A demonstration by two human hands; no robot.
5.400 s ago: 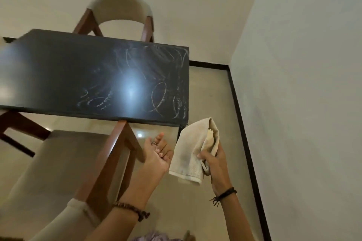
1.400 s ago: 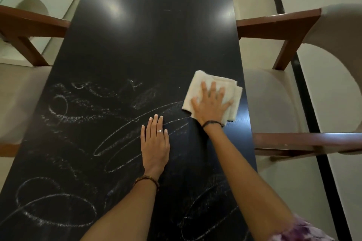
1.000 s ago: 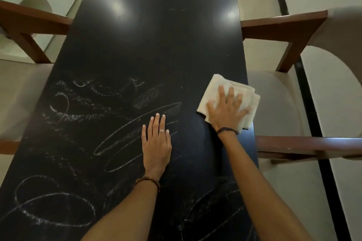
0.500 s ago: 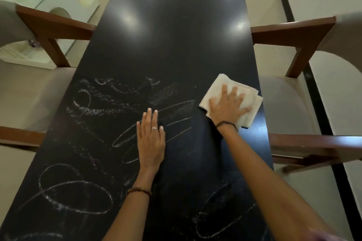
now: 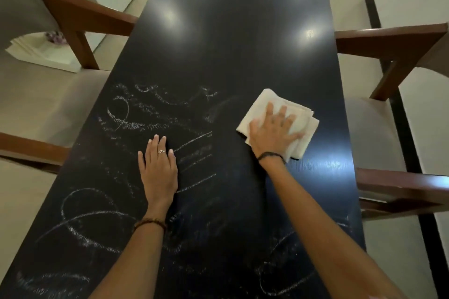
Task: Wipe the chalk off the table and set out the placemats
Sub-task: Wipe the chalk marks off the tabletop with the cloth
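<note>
Since half second ago, your right hand (image 5: 273, 135) has slid cloth (image 5: 279, 122) slightly toward table's (image 5: 230, 39) left edge; fingers straight, pressing it flat. Left hand (image 5: 158, 168) flat on chalk marks (image 5: 155, 114), fingers straight.

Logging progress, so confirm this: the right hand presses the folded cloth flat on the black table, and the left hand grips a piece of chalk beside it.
One detail is wrong. In the head view the left hand holds no chalk; it rests flat on the black table. The right hand does press the folded cloth flat on the table.
</note>
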